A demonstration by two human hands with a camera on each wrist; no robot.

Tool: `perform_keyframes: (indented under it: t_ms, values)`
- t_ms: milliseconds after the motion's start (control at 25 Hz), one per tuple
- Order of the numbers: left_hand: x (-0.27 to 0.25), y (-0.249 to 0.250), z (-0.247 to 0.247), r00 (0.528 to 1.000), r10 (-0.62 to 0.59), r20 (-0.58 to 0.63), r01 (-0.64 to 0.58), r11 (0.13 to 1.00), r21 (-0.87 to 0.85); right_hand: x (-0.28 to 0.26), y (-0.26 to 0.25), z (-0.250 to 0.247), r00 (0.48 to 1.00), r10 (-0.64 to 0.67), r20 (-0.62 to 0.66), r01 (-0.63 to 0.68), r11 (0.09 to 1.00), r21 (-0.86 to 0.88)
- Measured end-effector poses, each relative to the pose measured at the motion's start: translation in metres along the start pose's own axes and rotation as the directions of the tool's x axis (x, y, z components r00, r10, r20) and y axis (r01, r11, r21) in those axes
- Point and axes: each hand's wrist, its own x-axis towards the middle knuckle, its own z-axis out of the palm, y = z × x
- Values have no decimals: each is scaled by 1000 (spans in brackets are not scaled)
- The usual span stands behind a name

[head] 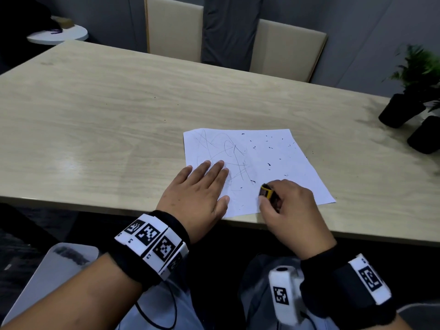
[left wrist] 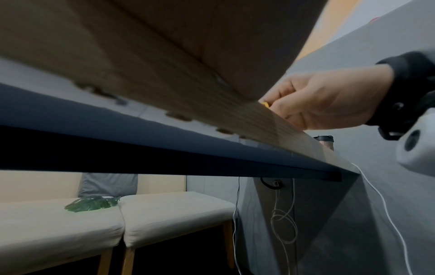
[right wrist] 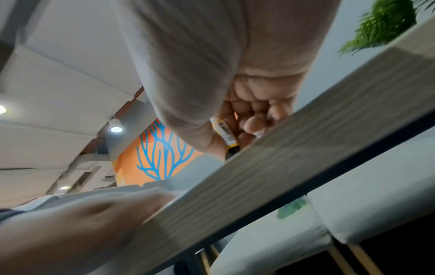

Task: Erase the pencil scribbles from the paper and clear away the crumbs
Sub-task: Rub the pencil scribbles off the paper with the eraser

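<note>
The paper lies near the worktop edge, scribbles half erased and crumbs uncleared, left hand flat on it, right hand pinching the eraser

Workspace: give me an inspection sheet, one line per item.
Surface: pale wood table, paper near its front edge.
Job's things: paper bears scribbles on its left part; eraser in a yellow sleeve.
Clutter: dark crumbs scattered over the paper's right part.
Grips: left hand lies flat on the paper's left edge; right hand pinches the eraser, tip on the paper.
Cables: white cable hangs off the table; a coil below.
Surroundings: two chairs, potted plants, bench.
</note>
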Motion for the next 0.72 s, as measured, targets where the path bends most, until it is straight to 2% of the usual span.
perform_keyframes:
  t_ms: [80,160,280,400,520,600,720]
  values:
    - [0,-1,-1,1000,-4,0,4,1000,-9,-8,-16,11,996,-79,35,78,996,40]
    - [0,0,0,1000,-3,1,3,1000,16,-14,-13,13,995,-88,45,85,995,52]
    - [0,-2,0,1000,10,-4,-10,1000,0,-5,9,0,1000,10,-29,-9,1000,25]
    - [0,-5,-5,1000,26,9,-25,997,-71,4,20,-7,996,86,-17,-86,996,-2]
    - [-3,-4,-5,999,45,27,-44,997,-60,9,19,-10,993,113,-18,-112,993,33]
    - [-3,-4,-4,998,54,31,-53,998,-37,11,7,-6,999,54,-8,-53,995,90]
    - [-2,-4,-2,998,51,39,-50,999,-15,4,-13,8,990,-86,110,77,993,88]
